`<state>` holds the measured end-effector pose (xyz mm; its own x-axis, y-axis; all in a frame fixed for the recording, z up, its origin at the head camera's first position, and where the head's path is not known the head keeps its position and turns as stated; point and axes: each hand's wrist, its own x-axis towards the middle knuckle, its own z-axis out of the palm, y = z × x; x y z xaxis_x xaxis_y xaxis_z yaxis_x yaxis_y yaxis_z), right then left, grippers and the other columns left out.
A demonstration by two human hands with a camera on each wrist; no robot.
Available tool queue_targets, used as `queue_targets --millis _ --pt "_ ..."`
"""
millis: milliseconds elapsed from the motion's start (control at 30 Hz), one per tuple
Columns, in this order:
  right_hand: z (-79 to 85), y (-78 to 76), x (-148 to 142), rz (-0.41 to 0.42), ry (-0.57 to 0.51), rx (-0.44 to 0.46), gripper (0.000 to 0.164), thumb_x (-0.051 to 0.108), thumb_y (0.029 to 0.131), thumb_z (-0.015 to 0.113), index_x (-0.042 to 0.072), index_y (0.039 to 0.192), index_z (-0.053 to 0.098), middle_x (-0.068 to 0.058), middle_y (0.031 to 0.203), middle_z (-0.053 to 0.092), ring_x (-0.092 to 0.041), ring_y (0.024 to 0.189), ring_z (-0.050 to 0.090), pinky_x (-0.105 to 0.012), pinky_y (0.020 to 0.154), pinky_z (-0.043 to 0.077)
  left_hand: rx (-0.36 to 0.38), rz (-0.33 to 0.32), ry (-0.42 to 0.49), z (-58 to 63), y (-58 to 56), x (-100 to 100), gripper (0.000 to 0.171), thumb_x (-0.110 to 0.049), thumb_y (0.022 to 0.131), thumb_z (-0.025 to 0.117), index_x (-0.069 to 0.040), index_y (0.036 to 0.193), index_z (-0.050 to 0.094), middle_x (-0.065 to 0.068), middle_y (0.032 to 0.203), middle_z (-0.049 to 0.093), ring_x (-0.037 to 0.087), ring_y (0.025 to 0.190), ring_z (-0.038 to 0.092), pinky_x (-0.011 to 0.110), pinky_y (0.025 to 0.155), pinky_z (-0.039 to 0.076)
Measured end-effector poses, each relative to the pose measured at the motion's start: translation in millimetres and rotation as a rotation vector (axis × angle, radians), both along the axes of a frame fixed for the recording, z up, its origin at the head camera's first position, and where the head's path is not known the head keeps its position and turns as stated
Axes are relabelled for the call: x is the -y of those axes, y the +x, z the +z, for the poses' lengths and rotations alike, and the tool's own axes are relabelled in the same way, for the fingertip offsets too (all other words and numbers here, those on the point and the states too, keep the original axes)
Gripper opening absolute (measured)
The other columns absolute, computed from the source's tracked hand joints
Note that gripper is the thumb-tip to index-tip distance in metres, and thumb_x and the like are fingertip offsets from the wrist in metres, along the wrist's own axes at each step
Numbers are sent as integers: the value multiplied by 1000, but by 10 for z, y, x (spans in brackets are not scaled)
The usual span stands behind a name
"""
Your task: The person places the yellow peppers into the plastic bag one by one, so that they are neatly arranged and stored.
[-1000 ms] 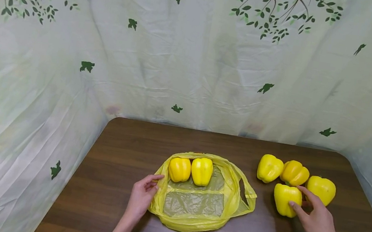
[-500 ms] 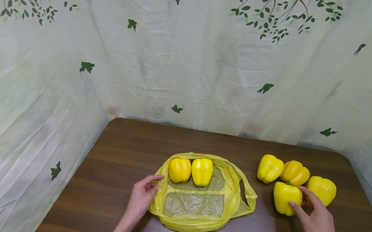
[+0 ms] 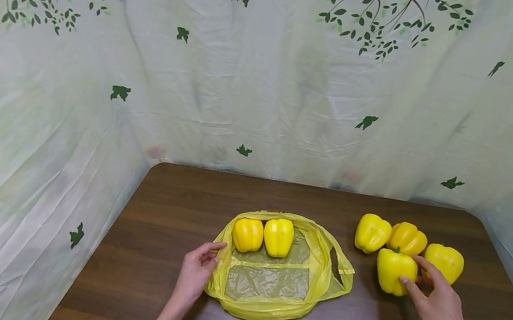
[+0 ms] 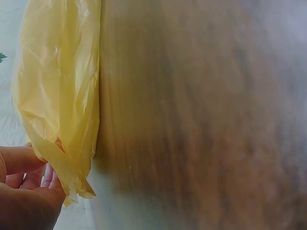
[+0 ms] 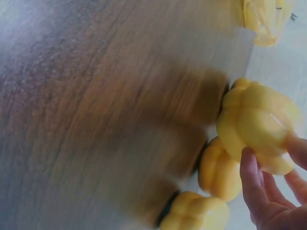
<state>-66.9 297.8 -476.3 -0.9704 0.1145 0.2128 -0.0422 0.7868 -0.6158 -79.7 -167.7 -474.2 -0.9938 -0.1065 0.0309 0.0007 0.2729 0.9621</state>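
A yellow plastic bag [image 3: 259, 313] lies spread with its mouth up, and two yellow bell peppers [image 3: 278, 237] sit inside at its far side. My left hand [image 3: 195, 272] pinches the bag's left edge; in the left wrist view the fingers [image 4: 21, 160] hold its gathered end. On the right, my right hand [image 3: 438, 306] grips a yellow bell pepper [image 3: 395, 272] between thumb and fingers, its green stem facing away from me. The right wrist view shows the fingertips on this pepper [image 5: 254, 122]; whether it touches the table is unclear.
Behind and beside the gripped pepper stand three more yellow bell peppers, at left [image 3: 372, 233], middle [image 3: 407, 238] and right [image 3: 444, 262]. The bag's loose handle [image 3: 344, 273] points toward them. A pale leaf-print curtain [image 3: 265, 101] encloses the dark wooden table [image 3: 183, 188].
The pepper in my right hand has shifted slightly away from me and tilted, so more of its stem shows. My left hand and the bag have stayed put.
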Motion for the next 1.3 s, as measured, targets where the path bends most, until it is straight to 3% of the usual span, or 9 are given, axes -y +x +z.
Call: queue_targets --millis 200,400,500,700,767,933,1167,1300 --pt "46 -16 34 -5 -8 13 53 27 92 71 3 136 53 -23 116 61 -14 88 60 -20 61 47 -1 -3 19 10 16 5 32 20 85 54 9 112 68 24 115 64 38 97 59 26 81 50" --pt "90 -45 79 13 -34 19 54 28 93 69 4 139 52 -22 117 60 -30 93 61 -11 65 45 -5 -5 18 -4 12 13 32 19 85 55 8 112 68 23 114 65 37 96 59 26 81 49" --pt "108 -62 98 27 -45 3 54 26 93 70 4 139 52 -21 118 60 -31 94 61 -6 68 43 -5 -3 11 -3 10 15 32 19 85 55 8 112 69 22 114 65 37 96 58 26 81 49" --pt "118 -95 151 50 -63 -50 53 20 91 72 4 137 53 -20 120 59 2 89 55 -3 70 41 -9 -6 14 4 8 12 32 19 85 55 8 112 69 22 114 66 37 95 59 28 82 50" --pt "124 -106 178 57 -68 -55 54 20 91 72 3 138 53 -20 120 59 -2 91 57 -3 69 41 -7 -8 18 8 7 11 32 19 85 55 8 112 68 22 114 65 37 96 59 28 82 50" --pt "140 -139 248 66 -88 -47 55 19 91 72 3 139 51 -21 122 58 -33 96 60 -3 69 40 -7 -12 27 17 6 8 32 20 85 55 8 113 68 23 115 65 38 96 59 26 81 49" --pt "168 -175 344 68 -97 -61 57 19 90 73 5 140 51 -21 124 58 -32 97 60 -6 67 43 -1 -10 32 26 10 8 33 20 85 54 9 112 68 24 114 65 39 95 59 25 79 49" --pt "189 -193 408 81 -110 -92 56 17 89 74 5 139 52 -19 121 60 -30 94 60 -9 65 46 -5 -10 25 -59 -21 32 32 21 85 54 9 112 68 24 114 65 39 95 59 25 79 50"
